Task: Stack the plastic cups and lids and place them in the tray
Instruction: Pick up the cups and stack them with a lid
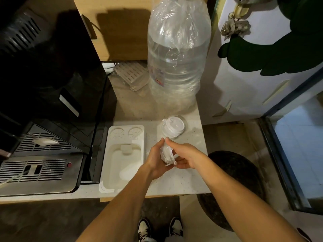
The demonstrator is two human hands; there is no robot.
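A small stack of white plastic lids is pressed between both my hands above the counter, just right of the tray. My left hand cups its left side and my right hand grips its right side, fingertips meeting above it. More white lids lie stacked on the counter just beyond my hands. The white plastic tray sits to the left, with one deep compartment and two round moulded slots at its far end. I see no cups.
A tall clear plastic bag of stacked items stands at the back of the counter. A black coffee machine with a metal drip grille fills the left. The counter edge runs below my forearms.
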